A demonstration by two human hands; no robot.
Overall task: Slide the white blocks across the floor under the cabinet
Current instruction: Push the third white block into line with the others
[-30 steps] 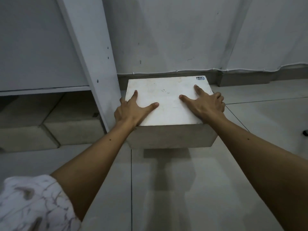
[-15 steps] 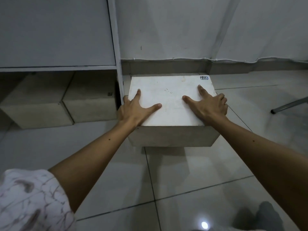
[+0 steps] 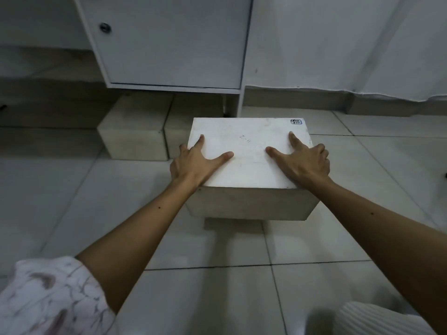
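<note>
A large white rectangular block [image 3: 249, 151] sits on the pale tiled floor [image 3: 96, 213] just in front of the grey cabinet [image 3: 169, 44], by its right front leg. The left hand [image 3: 193, 163] and right hand [image 3: 302, 160] lie flat on its top, fingers spread, outer fingers curling over the side edges. Two more white blocks [image 3: 135, 139] rest under the cabinet, left of the held one.
</note>
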